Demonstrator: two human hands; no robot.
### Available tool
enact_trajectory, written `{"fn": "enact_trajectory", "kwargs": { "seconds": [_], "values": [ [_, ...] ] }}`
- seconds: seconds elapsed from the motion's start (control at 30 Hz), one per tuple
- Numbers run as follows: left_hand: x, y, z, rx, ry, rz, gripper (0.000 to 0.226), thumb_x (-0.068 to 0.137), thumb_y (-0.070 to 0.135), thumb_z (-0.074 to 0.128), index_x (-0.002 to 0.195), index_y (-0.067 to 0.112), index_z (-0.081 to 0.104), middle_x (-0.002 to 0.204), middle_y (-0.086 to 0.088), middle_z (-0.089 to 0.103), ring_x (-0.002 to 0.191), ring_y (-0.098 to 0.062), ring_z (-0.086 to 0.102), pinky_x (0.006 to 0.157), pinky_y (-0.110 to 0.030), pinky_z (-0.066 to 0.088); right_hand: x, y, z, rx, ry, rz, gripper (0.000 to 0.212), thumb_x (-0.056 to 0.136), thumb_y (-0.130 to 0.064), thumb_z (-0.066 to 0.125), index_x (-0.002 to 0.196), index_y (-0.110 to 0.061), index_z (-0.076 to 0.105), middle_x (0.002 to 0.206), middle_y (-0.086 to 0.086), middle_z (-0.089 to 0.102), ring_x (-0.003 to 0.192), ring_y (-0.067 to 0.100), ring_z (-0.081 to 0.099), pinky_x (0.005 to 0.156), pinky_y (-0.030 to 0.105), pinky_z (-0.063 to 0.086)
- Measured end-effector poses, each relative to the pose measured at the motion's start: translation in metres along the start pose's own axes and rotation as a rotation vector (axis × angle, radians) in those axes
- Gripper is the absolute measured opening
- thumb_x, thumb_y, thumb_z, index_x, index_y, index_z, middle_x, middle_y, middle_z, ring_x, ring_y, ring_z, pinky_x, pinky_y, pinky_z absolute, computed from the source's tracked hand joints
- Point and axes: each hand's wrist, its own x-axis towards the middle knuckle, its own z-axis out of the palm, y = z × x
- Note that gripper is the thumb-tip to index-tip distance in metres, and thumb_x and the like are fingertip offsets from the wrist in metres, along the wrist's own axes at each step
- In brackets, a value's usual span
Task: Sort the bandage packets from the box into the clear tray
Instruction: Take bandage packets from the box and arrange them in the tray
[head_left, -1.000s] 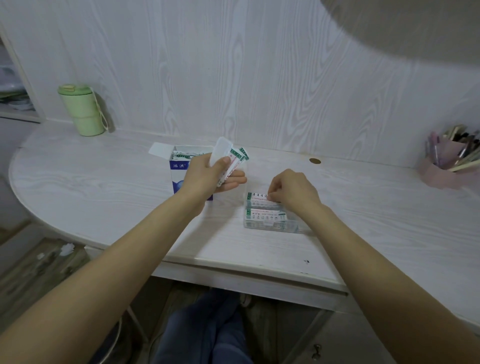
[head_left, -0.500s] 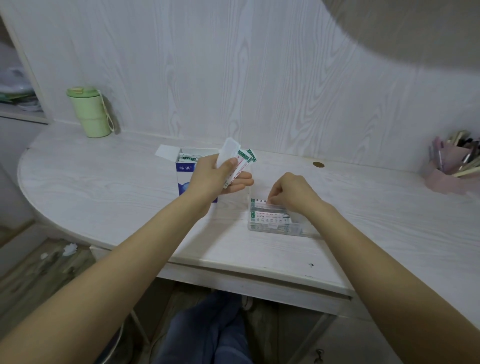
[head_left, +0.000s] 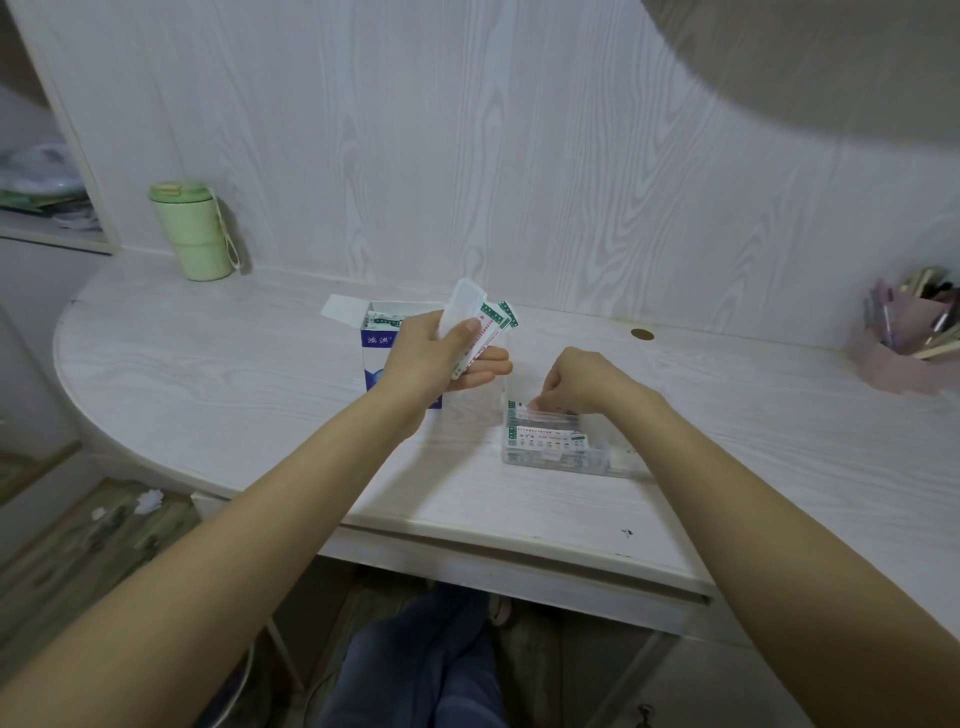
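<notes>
Packets (head_left: 545, 441) flat in clear tray (head_left: 618, 465); box (head_left: 376, 343) open

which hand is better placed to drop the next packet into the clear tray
Right, probably. The right hand is already at the clear tray, fingers on a packet there. The left hand only holds the spare packets beside the box.

At your ten o'clock stands a pale green cup (head_left: 193, 232). The box (head_left: 378, 347) at twelve is white above with a blue band. Your packets (head_left: 488, 332) are white with green ends and red print. The desk (head_left: 218, 374) is whitish woodgrain; a pink holder (head_left: 898, 358) sits at two o'clock.
</notes>
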Motion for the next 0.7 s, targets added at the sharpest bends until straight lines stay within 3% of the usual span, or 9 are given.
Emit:
{"fn": "enact_trajectory", "kwargs": {
  "seconds": [0.13, 0.17, 0.23, 0.33, 0.47, 0.57, 0.7],
  "values": [
    [0.0, 0.001, -0.002, 0.001, -0.002, -0.006, 0.018, 0.099, 0.017, 0.047, 0.111, 0.006, 0.055, 0.086, -0.015, 0.072, 0.076, -0.023, 0.073, 0.068, -0.026, 0.06, -0.006, 0.001, -0.004, 0.108, 0.041, -0.022, 0.027, 0.083, -0.029, 0.072, 0.077, -0.002, 0.069, 0.062, 0.002, 0.047, 0.062, 0.016, 0.043, 0.055, 0.026, 0.031],
    [-0.001, 0.001, -0.002, -0.002, -0.006, -0.006, 0.018, 0.099, 0.017, 0.047, 0.11, 0.006, 0.056, 0.086, -0.015, 0.072, 0.076, -0.023, 0.073, 0.068, -0.026, 0.059, -0.01, 0.003, -0.007, 0.205, 0.096, -0.057, 0.022, 0.084, -0.028, 0.071, 0.077, -0.006, 0.069, 0.063, -0.001, 0.048, 0.063, 0.014, 0.044, 0.056, 0.025, 0.031],
    [-0.001, 0.001, -0.002, -0.018, -0.016, -0.011, 0.017, 0.099, 0.016, 0.048, 0.109, 0.005, 0.056, 0.087, -0.017, 0.071, 0.076, -0.024, 0.073, 0.068, -0.026, 0.059, -0.021, 0.003, -0.016, 0.54, 0.162, -0.144, 0.016, 0.085, -0.027, 0.07, 0.094, -0.014, 0.072, 0.073, -0.006, 0.056, 0.071, 0.009, 0.05, 0.062, 0.021, 0.036],
    [-0.003, 0.001, 0.001, -0.021, -0.052, -0.029, 0.019, 0.098, 0.013, 0.05, 0.113, 0.004, 0.058, 0.091, -0.018, 0.072, 0.079, -0.026, 0.073, 0.069, -0.027, 0.059, -0.038, -0.003, -0.025, 0.918, 0.0, -0.253, 0.029, 0.085, -0.03, 0.069, 0.112, -0.02, 0.066, 0.088, -0.005, 0.067, 0.081, 0.009, 0.061, 0.067, 0.021, 0.044],
    [-0.007, 0.003, 0.005, -0.058, -0.149, -0.044, 0.018, 0.095, 0.006, 0.053, 0.111, 0.002, 0.061, 0.098, -0.02, 0.071, 0.086, -0.029, 0.072, 0.071, -0.027, 0.059, -0.04, -0.01, -0.021, 1.068, 0.14, -0.246, 0.01, 0.083, -0.014, 0.071, 0.09, -0.007, 0.07, 0.076, 0.004, 0.069, 0.066, 0.01, 0.063, 0.059, 0.019, 0.046],
    [-0.008, 0.004, 0.006, -0.061, -0.154, -0.045, 0.016, 0.094, 0.006, 0.054, 0.109, 0.004, 0.061, 0.1, -0.018, 0.071, 0.086, -0.029, 0.072, 0.075, -0.03, 0.059, -0.039, -0.006, -0.017, 1.127, 0.203, -0.245, 0.007, 0.081, -0.002, 0.07, 0.088, -0.001, 0.07, 0.072, 0.005, 0.068, 0.059, 0.007, 0.062, 0.059, 0.015, 0.049],
    [-0.009, 0.0, 0.004, -0.086, -0.154, -0.059, 0.021, 0.097, 0.009, 0.049, 0.114, 0.0, 0.058, 0.105, -0.019, 0.069, 0.089, -0.031, 0.071, 0.077, -0.032, 0.059, -0.037, 0.0, -0.01, 1.177, 0.229, -0.214, 0.006, 0.084, -0.002, 0.067, 0.09, -0.002, 0.07, 0.078, 0.007, 0.07, 0.062, 0.007, 0.062, 0.065, 0.014, 0.052]
  ]
}}
